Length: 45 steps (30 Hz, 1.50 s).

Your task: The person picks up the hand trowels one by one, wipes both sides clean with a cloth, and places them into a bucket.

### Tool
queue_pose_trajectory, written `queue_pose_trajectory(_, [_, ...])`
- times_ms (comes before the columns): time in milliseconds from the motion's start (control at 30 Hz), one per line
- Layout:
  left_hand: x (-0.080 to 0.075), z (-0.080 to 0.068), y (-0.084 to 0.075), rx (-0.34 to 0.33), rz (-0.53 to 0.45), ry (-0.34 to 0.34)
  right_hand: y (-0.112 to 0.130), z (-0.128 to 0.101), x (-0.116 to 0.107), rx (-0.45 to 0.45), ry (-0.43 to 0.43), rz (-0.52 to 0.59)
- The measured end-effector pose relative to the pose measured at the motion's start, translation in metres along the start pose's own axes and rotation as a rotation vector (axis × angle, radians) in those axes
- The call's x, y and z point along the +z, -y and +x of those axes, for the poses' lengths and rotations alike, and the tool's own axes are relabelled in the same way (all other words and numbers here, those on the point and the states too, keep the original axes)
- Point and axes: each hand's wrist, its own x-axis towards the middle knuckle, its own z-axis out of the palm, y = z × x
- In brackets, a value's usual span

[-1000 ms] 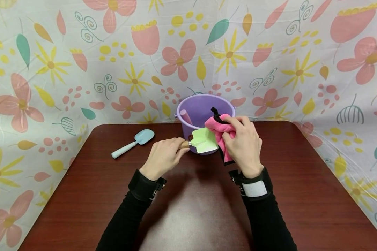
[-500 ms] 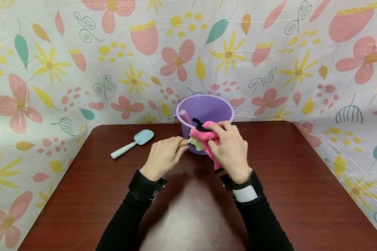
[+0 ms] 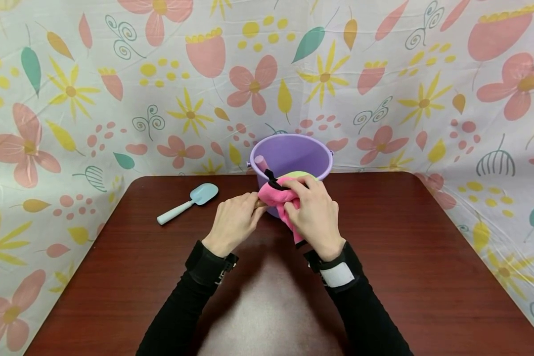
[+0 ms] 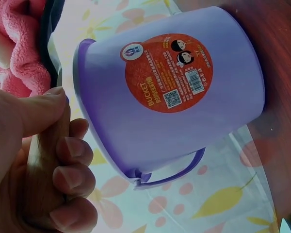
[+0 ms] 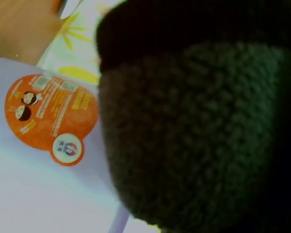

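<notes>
My left hand [image 3: 233, 222] grips a small garden shovel by its wooden handle [image 4: 41, 170], fingers wrapped round it in the left wrist view. Part of the shovel's light green blade [image 3: 299, 174] shows above a pink cloth [image 3: 276, 197] with black edging. My right hand [image 3: 313, 212] pinches this cloth over the neck of the shovel, close beside the left fingers. In the right wrist view, a dark, blurred hanging part of the cloth [image 5: 194, 131] covers much of the frame. Both hands are in front of a purple bucket [image 3: 293, 153].
Inside the bucket a pink handle [image 3: 261, 163] leans against its left wall. A light blue trowel [image 3: 203, 194] lies to the left on the dark brown table [image 3: 427, 257]. Behind the table hangs a flowered curtain [image 3: 253, 84].
My right hand has moved left with the cloth, from the blade's tip to the neck by my left fingers. The blade has tilted up and away. The left hand has barely shifted.
</notes>
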Motion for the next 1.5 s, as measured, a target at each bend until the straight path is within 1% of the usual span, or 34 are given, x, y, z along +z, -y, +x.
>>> queue_pose_trajectory(233, [0.001,0.001,-0.001,0.035,-0.008,-0.014,-0.011,0.004,-0.003,0.058,-0.018,-0.022])
queue_pose_trajectory(467, [0.002,-0.001,-0.001,0.04,-0.006,0.009,-0.028,0.007,-0.012,0.129,-0.067,-0.016])
queue_pose_trajectory(633, [0.002,-0.002,-0.002,0.035,-0.017,0.022,-0.04,0.01,-0.022,0.2,-0.093,0.034])
queue_pose_trajectory(767, [0.0,-0.001,-0.002,0.021,-0.039,0.043,-0.051,0.013,-0.031,0.254,-0.141,0.098])
queue_pose_trajectory(900, [-0.004,0.0,0.0,-0.002,-0.082,0.058,-0.063,0.014,-0.042,0.287,-0.199,0.16])
queue_pose_trajectory(967, [-0.006,0.0,0.001,-0.013,-0.112,0.055,-0.069,0.014,-0.047,0.318,-0.206,0.188])
queue_pose_trajectory(1033, [-0.009,0.0,0.002,-0.021,-0.145,0.044,-0.073,0.014,-0.051,0.355,-0.191,0.22])
queue_pose_trajectory(1067, [-0.01,0.001,0.003,-0.022,-0.16,0.037,-0.074,0.014,-0.053,0.373,-0.177,0.253])
queue_pose_trajectory(1167, [-0.012,0.002,0.003,-0.017,-0.209,0.021,-0.076,0.014,-0.054,0.41,-0.116,0.424])
queue_pose_trajectory(1300, [-0.013,0.004,0.001,-0.007,-0.264,0.021,-0.073,0.015,-0.049,0.413,-0.043,0.63])
queue_pose_trajectory(1433, [-0.011,0.007,-0.002,0.003,-0.297,0.014,-0.069,0.017,-0.041,0.406,0.017,0.69])
queue_pose_trajectory(1500, [-0.011,0.007,-0.004,0.012,-0.313,0.006,-0.067,0.017,-0.036,0.416,0.058,0.743])
